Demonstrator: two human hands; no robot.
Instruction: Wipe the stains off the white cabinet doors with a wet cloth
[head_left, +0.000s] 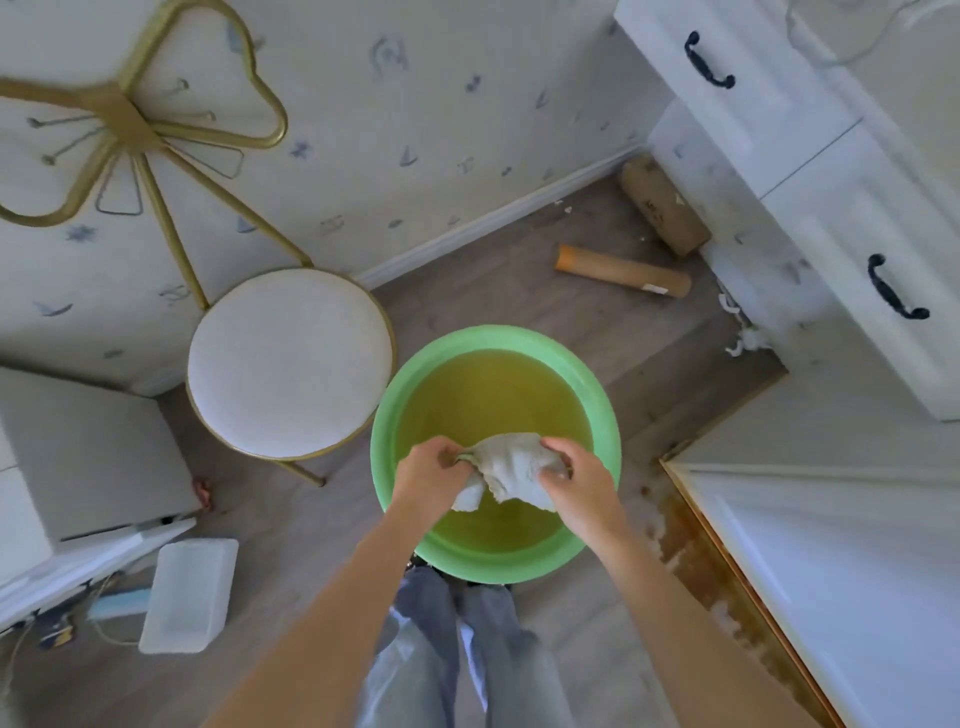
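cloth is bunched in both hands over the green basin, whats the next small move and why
Probably twist and squeeze the cloth over the basin. The left hand and right hand each grip one end, it hangs just above the water, and the cabinet doors to the right need a damp cloth, not a dripping one.

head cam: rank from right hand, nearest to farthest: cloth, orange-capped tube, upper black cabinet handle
1. cloth, gripped by the right hand over the basin
2. orange-capped tube, on the floor beyond the basin
3. upper black cabinet handle, top right on the cabinet
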